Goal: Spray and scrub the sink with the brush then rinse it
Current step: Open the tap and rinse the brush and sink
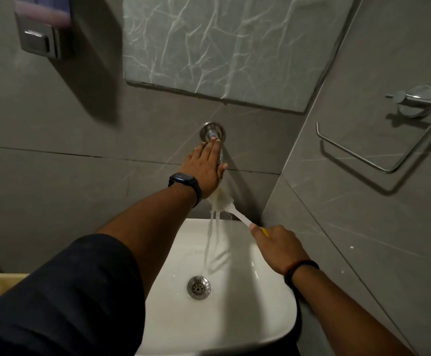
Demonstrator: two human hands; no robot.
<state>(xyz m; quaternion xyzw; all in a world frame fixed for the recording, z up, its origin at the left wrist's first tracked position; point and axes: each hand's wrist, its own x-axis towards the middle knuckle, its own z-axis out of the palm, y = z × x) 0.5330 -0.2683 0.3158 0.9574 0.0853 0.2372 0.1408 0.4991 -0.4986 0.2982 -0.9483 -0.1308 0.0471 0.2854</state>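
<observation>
My left hand (204,168) lies flat over the wall tap (213,134), fingers straight and together, thumb tucked under the spout, so the grip is loose on the metal rather than closed around it. Water (210,242) runs down from under my palm into the white sink (235,319), landing just behind the steel drain (199,287) and wetting the basin around it. My right hand (276,244) is clamped on the yellow end of the brush (237,214) handle, thumb pressed along the top; the white neck of the handle slants up and left from my fist, and the pale bristle head sits right in the stream, just below my left palm and above the back rim of the sink. A dark smartwatch (183,182) is strapped on my left wrist, its face too dim to read, and a dark band with a red edge (300,268) circles my right wrist. Above the tap hangs a mirror (235,42) reflecting veined marble. On the right wall is a chrome towel ring holder (399,129), and up left a metal flush plate (39,39). I can read no brand, label or writing anywhere.
</observation>
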